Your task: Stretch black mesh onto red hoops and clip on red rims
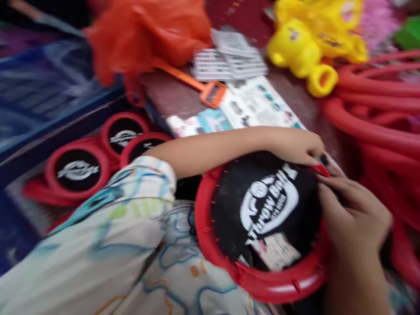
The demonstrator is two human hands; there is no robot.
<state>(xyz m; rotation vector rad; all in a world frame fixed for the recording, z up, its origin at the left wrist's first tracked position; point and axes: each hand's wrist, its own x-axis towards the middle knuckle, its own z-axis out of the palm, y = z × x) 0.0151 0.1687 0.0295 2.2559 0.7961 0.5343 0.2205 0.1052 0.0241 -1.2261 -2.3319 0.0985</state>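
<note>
A large round throw ball disc, black mesh inside a red rim with white "Throw Ball" print, rests tilted against my lap. My left hand reaches across its top, fingers closed at the upper right edge. There my right hand also grips the rim, thumb over the mesh and fingers bent. A small red piece shows between the two hands; whether it belongs to the rim I cannot tell. A small pale printed card shows at the lower part of the mesh.
Several smaller red-rimmed discs lie in a blue-edged box at left. Beyond are an orange plastic bag, an orange rake-like toy, printed sheets and yellow toys. Thick red rings are stacked at right.
</note>
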